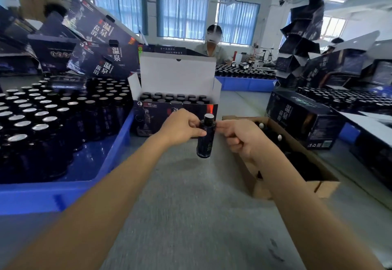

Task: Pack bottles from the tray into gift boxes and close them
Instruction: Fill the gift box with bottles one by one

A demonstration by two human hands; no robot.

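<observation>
Bottle [205, 142], dark with a pale shiny cap, held upright in the air above the middle of the grey surface [191, 216], just in front of an open gift box [178, 72]. The person's left hand [182, 126] is wrapped round its shoulder, fingers curled and gripping. The right hand [239, 138], fingers curled, reaches a fingertip to the opposite shoulder; whether it pinches or only steadies the bottle I cannot tell. The gift box stands toward the far edge of the surface, its white lid flap raised and rows of dark caps showing inside. A blue tray [118, 142] crowded with more bottles runs along the left edge, and a shallow brown carton [322, 181] lies by the right edge. Another person works beyond the far edge. The step looks like carrying this bottle to a free slot in the box. To do it well, keep it upright, lift it clear of the front wall, line it up over a gap between the caps, and lower it straight so it neither knocks its neighbours nor catches the side flaps. Where the free slot lies is hidden from here.
</observation>
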